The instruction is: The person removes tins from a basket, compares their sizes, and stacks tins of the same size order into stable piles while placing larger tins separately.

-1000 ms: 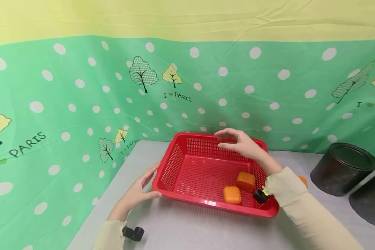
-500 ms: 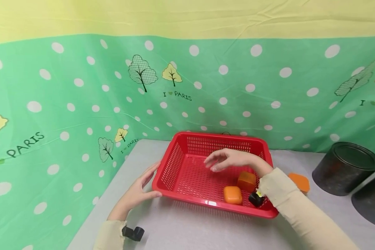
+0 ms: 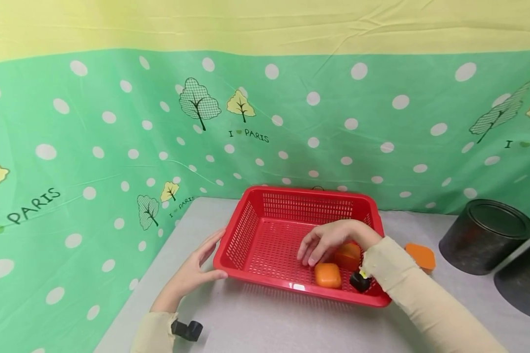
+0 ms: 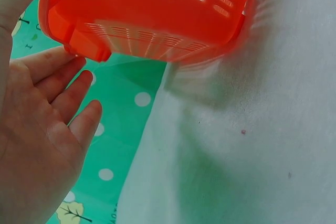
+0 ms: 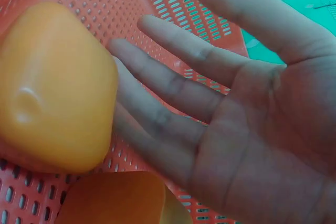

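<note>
A red perforated plastic basket [image 3: 282, 245] stands on the table, with two rounded orange blocks inside at its right end. The front orange block [image 3: 328, 275] is glossy, and the one behind it [image 3: 348, 256] is darker. My left hand [image 3: 193, 274] rests against the basket's left side, thumb and fingers spread; the left wrist view shows fingertips at the rim [image 4: 86, 51]. My right hand [image 3: 324, 240] is down inside the basket with fingers loosely bent. In the right wrist view its fingers [image 5: 173, 82] reach beside the orange block, holding nothing; whether they touch it I cannot tell.
Another orange block [image 3: 421, 257] lies on the table right of the basket. Two dark lidded cans [image 3: 486, 238] stand farther right. A green dotted cloth [image 3: 291, 122] hangs behind and along the left of the table [image 3: 265, 323].
My right hand has moved from the basket's back rim down and forward into the basket, close to the orange blocks. The left hand stays at the basket's side.
</note>
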`<state>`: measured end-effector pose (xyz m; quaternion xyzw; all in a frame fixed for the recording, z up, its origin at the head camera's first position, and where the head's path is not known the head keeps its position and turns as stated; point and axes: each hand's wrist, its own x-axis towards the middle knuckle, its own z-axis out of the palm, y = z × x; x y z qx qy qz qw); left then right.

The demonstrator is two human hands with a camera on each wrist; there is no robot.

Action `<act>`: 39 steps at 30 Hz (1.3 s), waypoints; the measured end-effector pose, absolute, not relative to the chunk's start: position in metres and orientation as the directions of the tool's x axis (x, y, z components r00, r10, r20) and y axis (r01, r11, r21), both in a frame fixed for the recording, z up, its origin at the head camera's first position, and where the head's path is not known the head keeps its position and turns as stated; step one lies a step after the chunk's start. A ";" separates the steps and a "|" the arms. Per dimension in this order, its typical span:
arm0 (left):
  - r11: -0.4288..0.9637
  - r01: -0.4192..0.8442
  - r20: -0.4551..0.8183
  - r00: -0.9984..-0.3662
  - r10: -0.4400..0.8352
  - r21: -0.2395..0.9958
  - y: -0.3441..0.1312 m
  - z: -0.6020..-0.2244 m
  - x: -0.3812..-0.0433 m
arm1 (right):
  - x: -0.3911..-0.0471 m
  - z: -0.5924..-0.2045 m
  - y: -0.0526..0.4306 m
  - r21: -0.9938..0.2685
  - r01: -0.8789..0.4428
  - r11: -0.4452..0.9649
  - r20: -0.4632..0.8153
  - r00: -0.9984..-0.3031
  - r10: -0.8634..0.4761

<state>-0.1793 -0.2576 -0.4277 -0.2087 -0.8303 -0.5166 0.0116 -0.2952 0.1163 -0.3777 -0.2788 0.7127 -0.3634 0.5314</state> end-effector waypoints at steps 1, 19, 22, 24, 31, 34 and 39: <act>0.378 0.360 0.236 -0.912 0.335 0.853 -0.258 -0.428 -0.179 | -0.295 -0.377 0.116 -0.811 -0.007 0.586 -0.562 -0.270 -0.782; 0.382 0.363 0.237 -0.910 0.340 0.850 -0.259 -0.428 -0.180 | -0.295 -0.376 0.117 -0.761 -0.063 0.646 -0.638 -0.111 -0.762; 0.378 0.368 0.240 -0.908 0.345 0.850 -0.259 -0.428 -0.180 | -0.290 -0.373 0.117 -0.749 -0.115 0.653 -0.630 -0.185 -0.755; 0.375 0.370 0.241 -0.906 0.347 0.850 -0.259 -0.429 -0.181 | -0.287 -0.370 0.119 -0.741 -0.131 0.659 -0.617 -0.253 -0.745; 0.372 0.377 0.248 -0.903 0.350 0.848 -0.258 -0.430 -0.181 | -0.275 -0.349 0.131 -0.712 -0.122 0.691 -0.590 -0.430 -0.684; 0.377 0.374 0.247 -0.906 0.345 0.847 -0.258 -0.429 -0.181 | -0.270 -0.342 0.136 -0.661 -0.110 0.743 -0.613 -0.493 -0.618; 0.384 0.356 0.232 -0.914 0.333 0.852 -0.259 -0.430 -0.179 | -0.263 -0.340 0.141 -0.602 -0.138 0.786 -0.599 -0.574 -0.559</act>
